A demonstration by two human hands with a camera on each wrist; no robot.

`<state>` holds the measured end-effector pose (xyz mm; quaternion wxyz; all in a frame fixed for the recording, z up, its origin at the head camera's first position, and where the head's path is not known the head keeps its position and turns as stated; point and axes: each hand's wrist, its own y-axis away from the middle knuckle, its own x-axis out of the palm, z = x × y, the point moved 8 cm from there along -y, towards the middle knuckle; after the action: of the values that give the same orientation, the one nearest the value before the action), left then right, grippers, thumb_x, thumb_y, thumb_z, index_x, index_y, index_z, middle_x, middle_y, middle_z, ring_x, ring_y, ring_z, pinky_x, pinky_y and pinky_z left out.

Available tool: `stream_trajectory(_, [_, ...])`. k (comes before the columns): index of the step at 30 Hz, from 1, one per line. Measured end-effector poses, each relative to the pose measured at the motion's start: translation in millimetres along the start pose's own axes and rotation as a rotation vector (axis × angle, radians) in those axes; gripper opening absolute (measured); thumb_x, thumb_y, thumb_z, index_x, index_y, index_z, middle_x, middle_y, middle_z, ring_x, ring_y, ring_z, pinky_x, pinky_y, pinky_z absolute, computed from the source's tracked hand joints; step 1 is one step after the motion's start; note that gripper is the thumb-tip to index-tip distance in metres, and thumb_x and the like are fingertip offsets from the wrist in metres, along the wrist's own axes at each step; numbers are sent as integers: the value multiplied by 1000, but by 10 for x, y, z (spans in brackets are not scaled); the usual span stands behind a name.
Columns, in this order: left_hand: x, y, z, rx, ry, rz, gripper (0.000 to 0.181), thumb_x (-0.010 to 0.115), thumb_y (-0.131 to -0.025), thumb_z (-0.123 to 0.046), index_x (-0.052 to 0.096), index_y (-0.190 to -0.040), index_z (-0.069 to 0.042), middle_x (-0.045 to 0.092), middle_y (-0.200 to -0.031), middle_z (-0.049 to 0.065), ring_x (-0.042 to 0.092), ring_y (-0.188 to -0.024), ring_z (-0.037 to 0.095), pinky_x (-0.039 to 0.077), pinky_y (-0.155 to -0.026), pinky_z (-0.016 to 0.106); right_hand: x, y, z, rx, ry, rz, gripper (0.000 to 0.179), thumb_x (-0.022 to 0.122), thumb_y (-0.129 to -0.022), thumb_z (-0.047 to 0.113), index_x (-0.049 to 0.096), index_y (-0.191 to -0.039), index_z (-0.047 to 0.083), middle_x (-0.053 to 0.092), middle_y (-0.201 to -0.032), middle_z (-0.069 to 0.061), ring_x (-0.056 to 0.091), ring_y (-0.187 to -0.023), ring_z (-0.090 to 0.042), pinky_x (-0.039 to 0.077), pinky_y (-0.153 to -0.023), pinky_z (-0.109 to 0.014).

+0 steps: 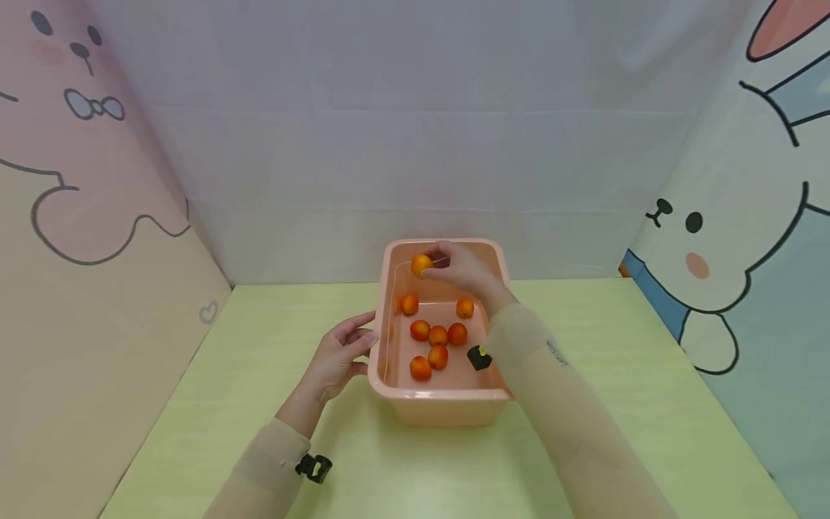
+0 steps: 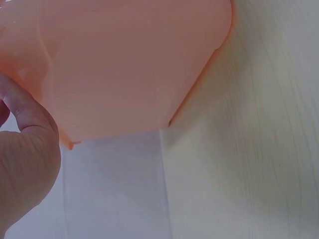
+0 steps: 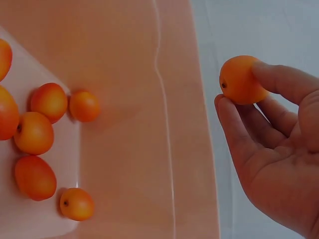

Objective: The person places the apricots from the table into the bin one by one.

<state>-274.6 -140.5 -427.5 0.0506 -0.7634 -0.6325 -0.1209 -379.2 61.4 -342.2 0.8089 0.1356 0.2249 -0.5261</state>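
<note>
My right hand [image 1: 457, 268] pinches an apricot [image 3: 243, 79] between thumb and fingertips, over the far end of a pink plastic tub [image 1: 441, 395]. Seen from the right wrist, the fruit is orange with a small dark stem spot, and it is apart from the tub's wall. Several more orange-red apricots [image 1: 420, 368] lie loose on the tub's floor, some touching each other. The left hand [image 1: 340, 357] rests its extended fingers against the outside of the tub's left side. In the left wrist view only part of that hand [image 2: 30, 149] shows beside the tub's outer wall.
The tub stands on a pale wooden table [image 1: 285, 324], near its back edge. A plain whitish sheet [image 1: 415, 144] hangs behind it. Panels with cartoon animals [image 1: 720, 245] flank both sides. Each sleeve carries a small black clip [image 1: 314, 468] near the wrist.
</note>
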Motion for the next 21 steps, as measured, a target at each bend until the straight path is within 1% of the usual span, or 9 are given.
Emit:
stream_trajectory(4, [1,-11,-12,2,5,-7,50,57,-99,0,43,-147,2,66,-96,2,62,-67,13,56,-52,25,77,-41,-90,17,10,52,40,71,-94,20,59,-130,7,60,-126,-7,53,-119,-27,44,-105,-40])
stream_trajectory(6, [-2,-16,-9,-2,5,-12,50,57,-99,0,43,-147,1,66,-96,2,62,-67,13,56,-52,26,123,-45,-132,39,6,73,38,70,-94,20,60,-129,9,60,-126,-6,53,-119,-26,42,-106,-41])
stream_trajectory(9, [-10,-20,1,-6,4,-21,50,58,-99,0,43,-147,1,66,-97,3,62,-66,14,56,-52,26,212,-45,-150,42,24,107,33,69,-94,19,62,-125,10,61,-123,-4,53,-117,-25,42,-106,-40])
stream_trajectory(11, [-12,-19,8,-8,4,-25,50,58,-98,0,44,-147,1,66,-97,4,62,-65,14,56,-52,26,285,-38,-156,45,52,136,29,69,-93,19,64,-121,13,62,-119,-1,54,-115,-24,43,-104,-41])
stream_trajectory(15, [1,-15,17,-9,5,-15,50,58,-99,-1,44,-147,1,67,-97,4,63,-66,14,56,-53,26,457,-41,-181,41,128,215,24,73,-91,18,65,-114,14,64,-111,1,55,-109,-23,46,-100,-40])
stream_trajectory(19, [-1,-17,30,-9,-1,-12,50,58,-99,-1,44,-147,0,67,-97,4,63,-67,14,57,-53,27,620,-48,-239,48,203,305,23,74,-89,14,65,-110,13,63,-107,0,57,-104,-21,49,-97,-34])
stream_trajectory(21, [-2,-22,37,-10,-6,-12,50,58,-99,-2,44,-147,0,66,-97,4,63,-68,14,57,-54,27,669,-51,-275,53,220,334,22,74,-88,12,65,-108,13,63,-105,-1,56,-101,-21,49,-95,-32])
